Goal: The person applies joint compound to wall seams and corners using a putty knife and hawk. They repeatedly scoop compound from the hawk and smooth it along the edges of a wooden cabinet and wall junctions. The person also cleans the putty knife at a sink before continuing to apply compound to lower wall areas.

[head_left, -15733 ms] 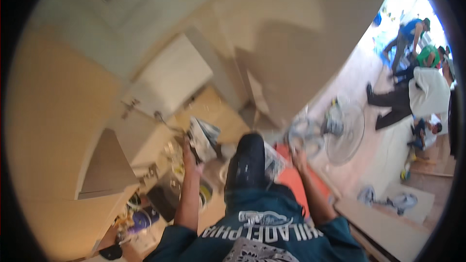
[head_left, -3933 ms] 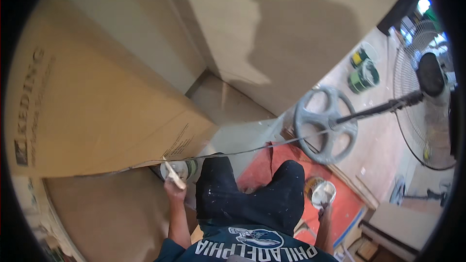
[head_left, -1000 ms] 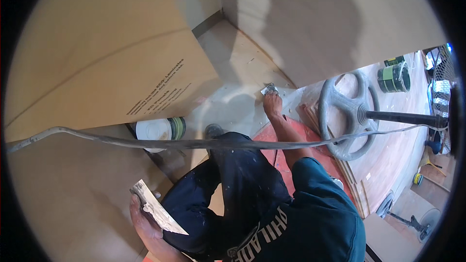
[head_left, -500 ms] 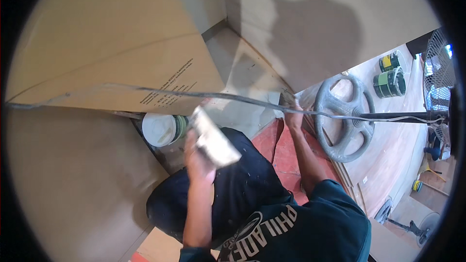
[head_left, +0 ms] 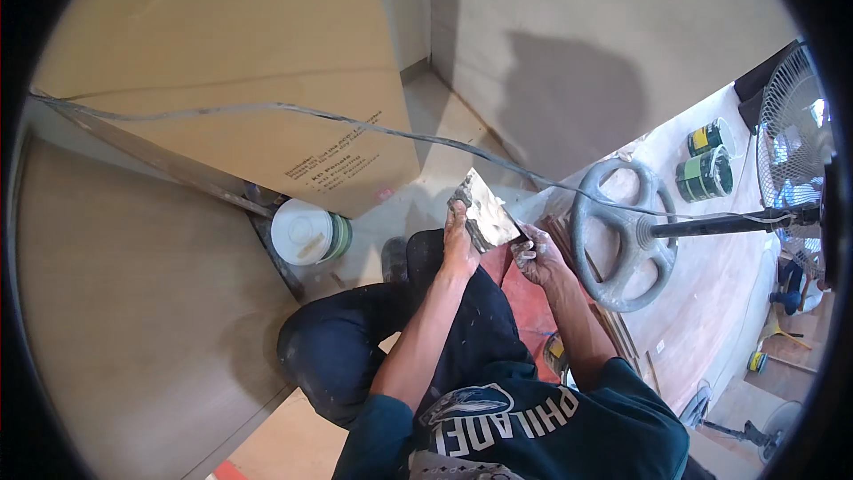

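Note:
My left hand (head_left: 458, 249) grips a flat plate (head_left: 491, 215) loaded with pale, creamy putty, grey and crusted along its near edge. My right hand (head_left: 537, 258), smeared white, is closed at the plate's right corner. It holds what looks like a putty knife (head_left: 521, 233); only a dark part of it shows, touching or almost touching the plate, and the fingers hide the rest. Both hands are held above my bent legs, near the low corner between the panels. A white-lidded bucket (head_left: 298, 229) with a green side stands left of my left hand.
A cable (head_left: 391, 132) hangs across the space ahead. At right stand a fan's grey ring-shaped base (head_left: 584, 240), its pole (head_left: 724, 224) and two green pails (head_left: 705, 175). Brown panels (head_left: 151, 293) enclose the left, and a printed board (head_left: 293, 27) leans ahead. Red sheeting (head_left: 524, 302) lies below.
My left hand has carried the putty-covered plate right and slightly up. My right hand has come back from the wall's lower edge to meet it. The view has shifted slightly.

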Demonstrator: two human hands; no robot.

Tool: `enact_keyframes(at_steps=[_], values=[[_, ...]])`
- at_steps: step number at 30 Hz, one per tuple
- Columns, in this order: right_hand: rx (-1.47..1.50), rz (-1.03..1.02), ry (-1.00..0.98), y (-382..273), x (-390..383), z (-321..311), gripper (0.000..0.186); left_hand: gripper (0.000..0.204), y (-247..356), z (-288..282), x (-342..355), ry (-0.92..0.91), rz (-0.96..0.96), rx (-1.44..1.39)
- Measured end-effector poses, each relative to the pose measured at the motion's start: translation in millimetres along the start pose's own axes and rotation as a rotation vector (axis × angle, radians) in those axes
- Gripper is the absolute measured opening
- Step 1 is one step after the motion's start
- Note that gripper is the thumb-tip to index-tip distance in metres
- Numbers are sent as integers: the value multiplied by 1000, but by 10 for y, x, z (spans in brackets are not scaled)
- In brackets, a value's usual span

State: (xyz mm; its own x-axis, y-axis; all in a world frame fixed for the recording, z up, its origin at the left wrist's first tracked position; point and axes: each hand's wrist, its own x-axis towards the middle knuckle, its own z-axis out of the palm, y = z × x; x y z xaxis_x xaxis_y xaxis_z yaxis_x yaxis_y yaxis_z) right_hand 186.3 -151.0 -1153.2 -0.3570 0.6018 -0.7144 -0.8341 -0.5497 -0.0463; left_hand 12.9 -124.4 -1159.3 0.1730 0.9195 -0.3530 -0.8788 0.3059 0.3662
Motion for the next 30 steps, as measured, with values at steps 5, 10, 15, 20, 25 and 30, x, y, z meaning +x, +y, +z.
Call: enact_keyframes(at_steps=[5, 10, 15, 20, 25, 30], values=[[-580, -537, 152, -297, 52, -8, 17, 56, 503, 129, -250, 58, -82, -117], [-1489, -1118, 480, -930, 566, -723, 28, 21, 1703, 731, -830, -99, -129, -162], [-1285, -707, 155, -440, 877, -305, 35, 35, 2234, 1222, -1160, 129, 227, 766], [-1042, -342, -318, 597, 762, 415, 42, 32, 2303, 1152, -1124, 13, 474, 1400], [-1069, -642, -598, 830, 261, 1104, 36, 33, 2092, 858, -910, 237, 735, 1273], [-1537, -1239, -448, 960, -534, 1654, 39, 31, 1751, 595, -710, 312, 500, 428]])
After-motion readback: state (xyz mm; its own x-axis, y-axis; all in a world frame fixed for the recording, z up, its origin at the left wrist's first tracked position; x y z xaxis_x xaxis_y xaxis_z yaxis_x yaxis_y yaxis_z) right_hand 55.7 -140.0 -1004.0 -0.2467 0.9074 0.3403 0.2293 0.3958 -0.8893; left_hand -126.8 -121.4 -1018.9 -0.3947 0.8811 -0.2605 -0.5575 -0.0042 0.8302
